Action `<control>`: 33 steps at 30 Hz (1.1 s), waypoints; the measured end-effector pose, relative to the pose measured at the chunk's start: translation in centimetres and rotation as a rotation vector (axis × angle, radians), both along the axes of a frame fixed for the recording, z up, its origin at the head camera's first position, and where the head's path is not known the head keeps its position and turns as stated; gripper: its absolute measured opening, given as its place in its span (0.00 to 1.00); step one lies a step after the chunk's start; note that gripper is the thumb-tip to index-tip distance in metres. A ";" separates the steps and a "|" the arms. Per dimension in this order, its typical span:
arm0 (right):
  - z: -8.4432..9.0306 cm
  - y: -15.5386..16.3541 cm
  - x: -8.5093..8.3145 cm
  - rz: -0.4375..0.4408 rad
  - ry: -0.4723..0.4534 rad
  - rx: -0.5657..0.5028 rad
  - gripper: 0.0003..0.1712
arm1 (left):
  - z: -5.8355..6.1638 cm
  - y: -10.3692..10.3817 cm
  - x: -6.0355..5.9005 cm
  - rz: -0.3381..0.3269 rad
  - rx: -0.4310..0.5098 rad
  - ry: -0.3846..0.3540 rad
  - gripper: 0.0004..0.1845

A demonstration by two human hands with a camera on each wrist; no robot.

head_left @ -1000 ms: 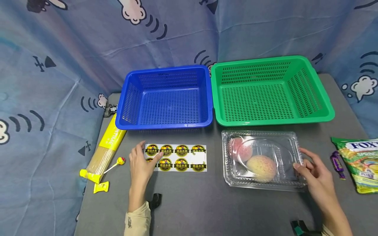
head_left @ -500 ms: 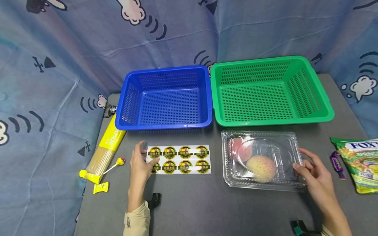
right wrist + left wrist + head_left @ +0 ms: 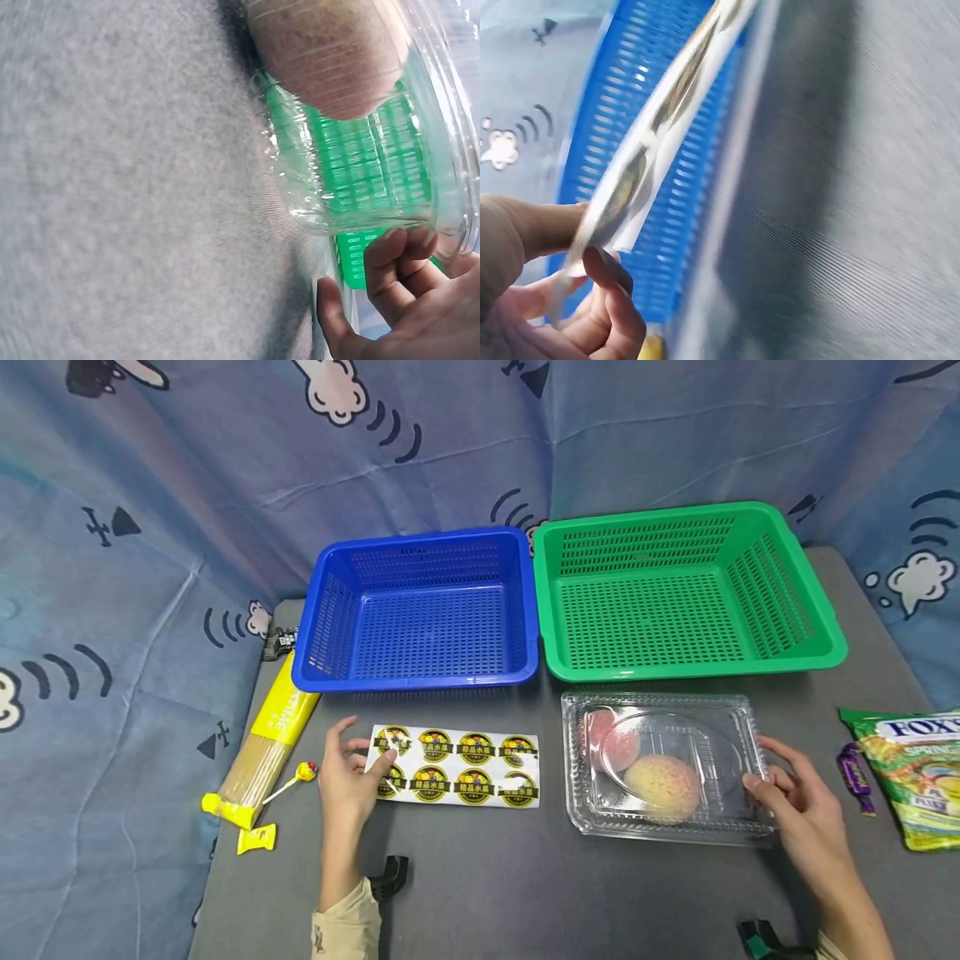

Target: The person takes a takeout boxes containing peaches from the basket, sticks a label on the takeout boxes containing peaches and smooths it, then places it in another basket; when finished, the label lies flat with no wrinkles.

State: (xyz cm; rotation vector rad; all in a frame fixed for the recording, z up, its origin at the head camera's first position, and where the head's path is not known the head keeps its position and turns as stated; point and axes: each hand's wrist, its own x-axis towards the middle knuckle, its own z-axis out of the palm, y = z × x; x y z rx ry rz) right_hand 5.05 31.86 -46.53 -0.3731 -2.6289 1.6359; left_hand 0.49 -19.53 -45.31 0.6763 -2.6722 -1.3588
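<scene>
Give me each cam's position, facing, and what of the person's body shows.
Head: above the table, looking forward and down at blue basket, green basket, sticker sheet and clear box; both hands and forearms show.
Left wrist: low beside the left hand, which pinches the sheet's edge, facing the blue basket.
Right wrist: low on the table, facing the box's end; right hand fingers grip it.
Shared: left wrist and head both show the sheet and the blue basket.

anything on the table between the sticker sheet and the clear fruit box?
Nothing visible. In the head view a bare strip of grey table separates the sticker sheet, pinched at its left end by the left hand, from the clear fruit box, which the right hand grips at its right edge.
</scene>
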 end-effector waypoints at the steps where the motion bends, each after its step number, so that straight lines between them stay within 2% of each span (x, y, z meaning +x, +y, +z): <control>1: 0.0 0.0 0.0 0.001 0.000 0.001 0.33 | 0.3 0.0 0.0 0.000 0.024 0.016 0.39; 6: 0.0 -0.1 0.0 -0.002 -0.014 0.021 0.33 | 1.7 0.4 0.4 -0.019 0.127 0.108 0.32; 11: 0.0 -0.3 0.2 -0.018 0.002 0.062 0.32 | 2.6 1.0 0.9 -0.061 0.208 0.198 0.30; 20: 0.2 -1.1 0.3 -0.137 0.063 0.133 0.31 | 4.3 2.9 1.2 -0.141 0.364 0.381 0.30; 25: 0.7 -1.8 0.2 -0.190 0.225 0.142 0.33 | 4.9 4.0 1.5 -0.161 0.419 0.428 0.29; 29: 1.1 -2.2 0.0 -0.170 0.376 0.193 0.33 | 5.5 5.0 1.7 -0.162 0.459 0.468 0.28; 33: 1.8 -3.3 0.0 -0.169 0.482 0.224 0.29 | 5.9 6.1 1.8 -0.199 0.487 0.502 0.27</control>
